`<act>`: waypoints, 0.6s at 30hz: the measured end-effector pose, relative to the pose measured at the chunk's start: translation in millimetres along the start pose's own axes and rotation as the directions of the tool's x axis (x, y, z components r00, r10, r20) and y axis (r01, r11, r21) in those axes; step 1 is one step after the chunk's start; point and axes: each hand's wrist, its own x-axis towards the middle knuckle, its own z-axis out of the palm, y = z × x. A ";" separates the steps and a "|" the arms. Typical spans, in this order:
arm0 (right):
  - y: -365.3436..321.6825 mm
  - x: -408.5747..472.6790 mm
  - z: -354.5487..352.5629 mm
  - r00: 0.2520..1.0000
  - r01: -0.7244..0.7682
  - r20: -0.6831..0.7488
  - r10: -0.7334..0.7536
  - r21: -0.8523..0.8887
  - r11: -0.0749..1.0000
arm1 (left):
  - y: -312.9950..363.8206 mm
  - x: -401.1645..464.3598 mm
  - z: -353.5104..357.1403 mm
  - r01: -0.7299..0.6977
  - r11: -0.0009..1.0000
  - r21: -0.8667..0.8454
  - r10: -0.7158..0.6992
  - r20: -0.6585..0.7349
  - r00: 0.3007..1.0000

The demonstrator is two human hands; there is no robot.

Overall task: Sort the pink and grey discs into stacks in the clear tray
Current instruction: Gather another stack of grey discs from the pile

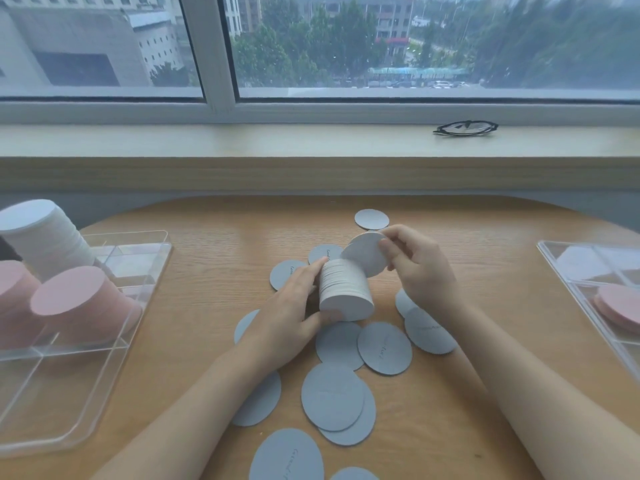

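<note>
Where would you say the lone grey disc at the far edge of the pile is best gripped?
The lone grey disc lies flat on the table, apart from the others. Probably come from above, press one rim edge, and slide a fingertip under to pinch it.

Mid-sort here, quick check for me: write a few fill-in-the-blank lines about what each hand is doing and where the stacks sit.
1. The left hand grips a stack of ____ discs above the table.
2. The right hand pinches a ____ disc at the top of that stack.
3. The two pink stacks stand in the clear tray on the person's ____ side.
4. A pair of ____ lies on the windowsill.

Missing words: grey; single; left; glasses
</note>
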 end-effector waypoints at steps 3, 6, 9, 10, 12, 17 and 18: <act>-6.3 -2.3 11.2 0.995 0.007 0.101 -0.014 0.068 0.998 | 0.8 -0.4 -0.2 -0.007 0.999 -0.034 0.006 -0.012 1.000; -6.2 -4.7 15.8 0.990 -0.010 0.142 -0.004 0.098 0.995 | 1.7 -0.6 -0.4 -0.008 0.999 -0.045 0.007 -0.024 1.000; -5.8 -6.7 19.6 0.974 -0.022 0.226 0.014 0.032 0.999 | -0.4 0.4 0.0 -0.010 0.999 -0.031 0.009 -0.029 1.000; -5.0 -7.3 21.7 0.967 -0.021 0.254 0.015 0.019 1.000 | -1.2 0.4 0.1 -0.011 1.000 -0.022 0.010 -0.028 1.000; -3.7 -7.7 23.5 0.957 -0.039 0.288 0.028 0.033 0.999 | -1.2 0.0 -0.1 0.001 1.000 -0.020 -0.001 -0.023 1.000; 6.2 -2.2 23.9 0.950 -0.092 0.312 0.033 0.178 0.980 | 2.4 0.2 -0.3 0.009 0.999 -0.032 -0.010 -0.024 1.000; 8.3 -0.7 24.1 0.957 -0.092 0.289 0.031 0.202 0.975 | 3.2 0.4 -0.3 0.009 1.000 -0.025 -0.010 -0.025 1.000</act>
